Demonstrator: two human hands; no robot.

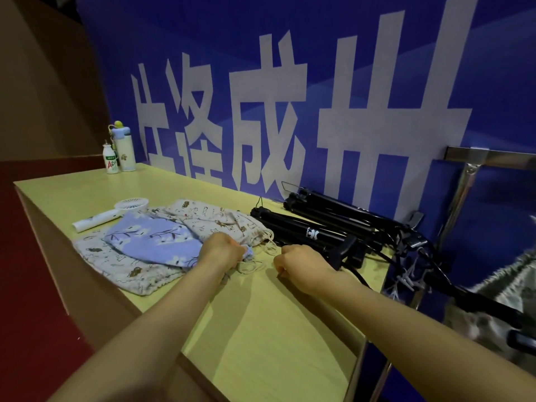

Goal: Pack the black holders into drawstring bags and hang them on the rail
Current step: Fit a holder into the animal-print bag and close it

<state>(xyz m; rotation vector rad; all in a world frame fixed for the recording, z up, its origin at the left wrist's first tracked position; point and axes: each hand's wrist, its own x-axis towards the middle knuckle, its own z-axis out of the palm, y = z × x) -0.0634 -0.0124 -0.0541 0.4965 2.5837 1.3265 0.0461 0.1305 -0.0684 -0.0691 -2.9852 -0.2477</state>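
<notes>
Behind the pale wooden table (pixel 261 329) rises a blue banner (pixel 362 39) printed with large white characters, its lower edge meeting the tabletop's far side. At the table's far left corner stand a white-and-blue flask (pixel 124 149) and, just beside it, a small white drink bottle (pixel 110 159). Nearer, a white handheld fan (pixel 116 212) lies flat on the wood.

Three drawstring bags lie overlapped at the table's middle: a blue floral bag (pixel 153 237) on top, a cream patterned bag (pixel 124 266) under it toward the near-left edge, and another cream printed bag (pixel 214 219) behind, its cords (pixel 270 244) trailing loose on the wood. The left hand (pixel 222 248) is closed into a fist on the gathered mouth of the blue floral bag, with a thin cord looped on the table just below it. The right hand (pixel 301 264) is curled closed, knuckles down near the table; whether it grips a cord I cannot tell.

Just beyond the right hand lie the black holders (pixel 307 230), folded tripod-like stands resting side by side against the banner's foot, none of them bagged. At the right, past the table's end, a metal rail (pixel 493 156) runs on a chrome upright, with white clips (pixel 406 280) hanging below
</notes>
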